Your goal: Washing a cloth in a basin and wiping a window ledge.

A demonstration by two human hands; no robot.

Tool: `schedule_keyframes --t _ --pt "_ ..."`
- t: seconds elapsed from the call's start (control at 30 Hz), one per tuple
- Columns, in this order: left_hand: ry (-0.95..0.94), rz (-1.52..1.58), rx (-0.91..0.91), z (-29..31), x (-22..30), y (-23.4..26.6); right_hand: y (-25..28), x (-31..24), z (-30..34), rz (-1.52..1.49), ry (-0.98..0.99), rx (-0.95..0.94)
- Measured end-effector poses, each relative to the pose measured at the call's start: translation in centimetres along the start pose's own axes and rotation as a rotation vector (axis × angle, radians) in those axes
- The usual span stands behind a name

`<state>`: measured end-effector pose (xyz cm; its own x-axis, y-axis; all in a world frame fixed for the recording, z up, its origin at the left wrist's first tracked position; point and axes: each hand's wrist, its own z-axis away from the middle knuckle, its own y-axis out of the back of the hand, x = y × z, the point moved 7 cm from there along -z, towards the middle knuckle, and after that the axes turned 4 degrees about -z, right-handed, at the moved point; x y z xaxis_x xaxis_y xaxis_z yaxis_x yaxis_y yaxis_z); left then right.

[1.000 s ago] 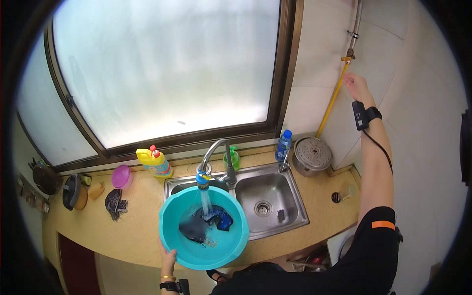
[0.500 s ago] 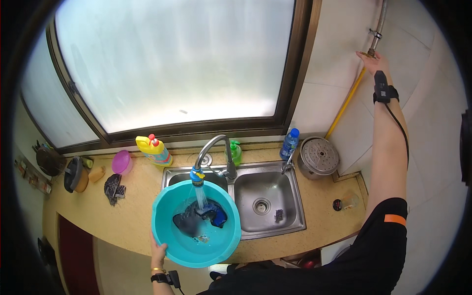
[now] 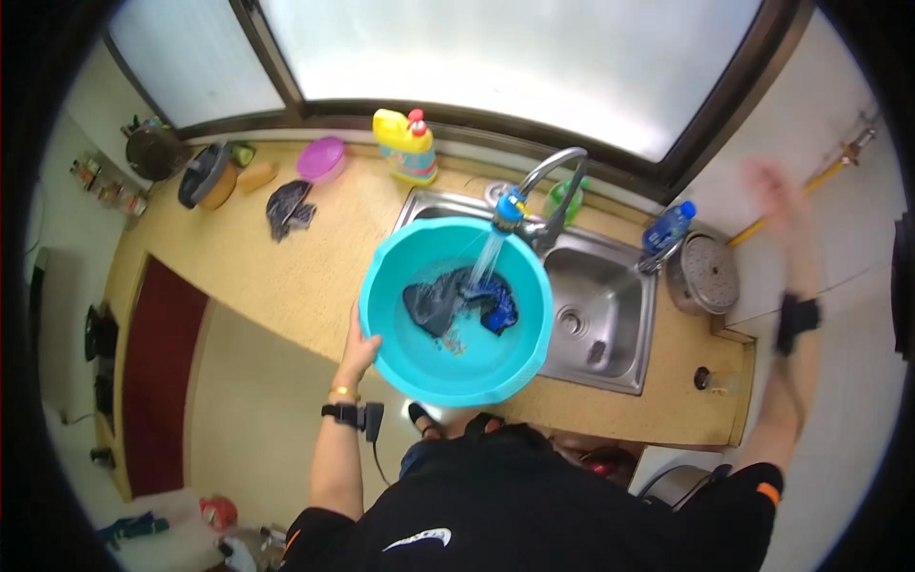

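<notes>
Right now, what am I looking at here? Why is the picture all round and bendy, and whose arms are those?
The picture comes from a small camera worn on a person's head, looking down. Its wide lens bends straight lines near the edges, so the room looks round. The arms belong to that person; there is no robot.

The left hand holds the rim of a big turquoise basin over a metal sink. Water runs from the tap into the basin, onto some dark cloths. The right hand is raised near a yellow pipe on the wall; it looks blurry, so I cannot tell if it holds anything.

On the counter stand a yellow bottle, a pink bowl and a blue bottle.
</notes>
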<state>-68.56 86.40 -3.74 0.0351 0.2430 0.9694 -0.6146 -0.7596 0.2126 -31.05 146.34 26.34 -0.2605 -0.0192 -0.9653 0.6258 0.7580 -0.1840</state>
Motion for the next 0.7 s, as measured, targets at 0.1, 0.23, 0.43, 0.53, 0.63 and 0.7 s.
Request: schedule_keyframes --t 0.1,0.23,0.43,0.53,0.63,0.7 --pt "-0.100 0.063 -0.072 -1.1 -3.9 -0.3 -11.3 15.1 7.9 0.322 -0.498 -0.046" --pt "-0.172 -0.005 -0.022 -0.4 -5.2 -0.3 -19.7 34.5 15.9 1.028 -0.686 -0.309" --pt "-0.236 -0.008 -0.012 0.0 -4.1 -1.0 -24.7 37.4 21.6 0.914 -0.500 0.338" --pt "-0.210 -0.133 0.057 -0.9 -5.7 -0.6 -24.5 36.4 21.6 0.966 -0.499 0.515" --pt "-0.161 -0.269 0.081 -2.1 -6.5 -1.0 -24.4 36.0 20.8 0.955 -0.424 0.470" --pt "-0.174 -0.210 0.062 -2.5 -7.0 -0.8 -24.0 37.1 20.5 1.072 -0.449 0.442"
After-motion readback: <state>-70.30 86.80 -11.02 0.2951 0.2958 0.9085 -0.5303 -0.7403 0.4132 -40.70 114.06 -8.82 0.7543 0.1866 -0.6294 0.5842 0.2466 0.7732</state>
